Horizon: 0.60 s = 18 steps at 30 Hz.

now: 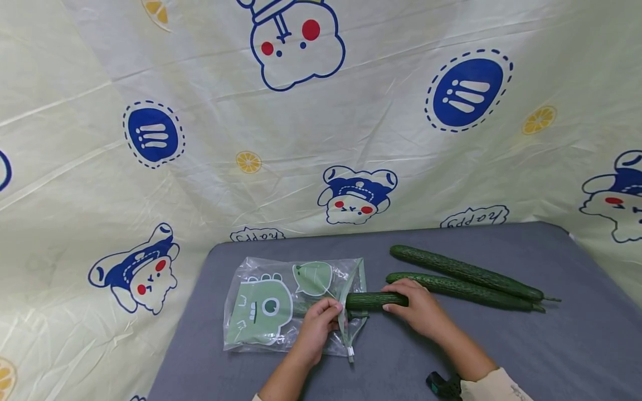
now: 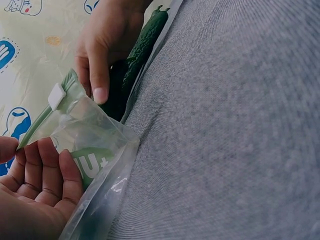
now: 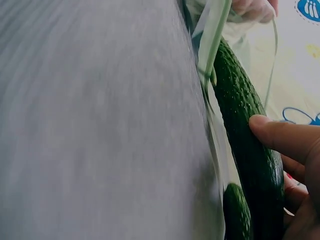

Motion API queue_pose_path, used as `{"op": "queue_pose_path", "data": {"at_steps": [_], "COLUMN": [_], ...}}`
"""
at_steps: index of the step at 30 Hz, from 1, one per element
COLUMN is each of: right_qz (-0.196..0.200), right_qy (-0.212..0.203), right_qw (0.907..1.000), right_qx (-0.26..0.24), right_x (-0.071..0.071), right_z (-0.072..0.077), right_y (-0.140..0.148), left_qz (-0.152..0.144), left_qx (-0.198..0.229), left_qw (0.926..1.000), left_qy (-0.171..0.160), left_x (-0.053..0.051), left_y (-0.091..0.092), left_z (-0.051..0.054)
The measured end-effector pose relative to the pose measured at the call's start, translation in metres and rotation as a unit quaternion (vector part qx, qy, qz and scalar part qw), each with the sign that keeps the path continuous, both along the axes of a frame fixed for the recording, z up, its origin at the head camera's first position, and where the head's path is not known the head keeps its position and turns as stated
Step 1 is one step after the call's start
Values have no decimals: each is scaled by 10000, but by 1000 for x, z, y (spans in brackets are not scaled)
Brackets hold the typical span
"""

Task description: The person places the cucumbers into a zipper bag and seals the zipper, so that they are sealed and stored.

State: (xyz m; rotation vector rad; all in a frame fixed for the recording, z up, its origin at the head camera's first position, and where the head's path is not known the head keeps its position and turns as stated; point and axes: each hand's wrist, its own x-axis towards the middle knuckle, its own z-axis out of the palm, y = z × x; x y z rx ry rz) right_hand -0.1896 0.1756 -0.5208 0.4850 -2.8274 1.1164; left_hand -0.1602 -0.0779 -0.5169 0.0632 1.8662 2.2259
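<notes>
A clear zip bag with a green cartoon monster print lies flat on the grey table. My left hand pinches the bag's green-edged mouth; the left wrist view shows that hand near the white slider. My right hand grips a cucumber whose far end is inside the bag's opening. In the right wrist view the thumb presses along this cucumber. A green shape shows dimly through the plastic, partly hidden by my left hand.
Two more cucumbers, one farther back and one nearer, lie to the right of the bag. A black strap-like object is at my right wrist. Behind the table hangs a printed plastic sheet.
</notes>
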Motion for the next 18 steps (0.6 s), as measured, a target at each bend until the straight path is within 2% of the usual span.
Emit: {"op": "queue_pose_path", "data": {"at_steps": [7, 13, 15, 18], "right_qz": [44, 287, 412, 547], "right_qy": [2, 86, 10, -314], "right_qw": [9999, 9989, 9983, 9976], "right_qx": [99, 370, 402, 297], "right_x": [-3, -4, -5, -8], "right_z": [1, 7, 8, 9], "right_y": [-7, -1, 2, 7], "left_qz": [-12, 15, 17, 23], "left_qx": [-31, 9, 15, 24], "left_qw": [10000, 10000, 10000, 10000], "left_qy": [-5, 9, 7, 0], "left_x": [1, -1, -1, -1], "left_y": [0, 0, 0, 1], "left_z": [0, 0, 0, 0]}}
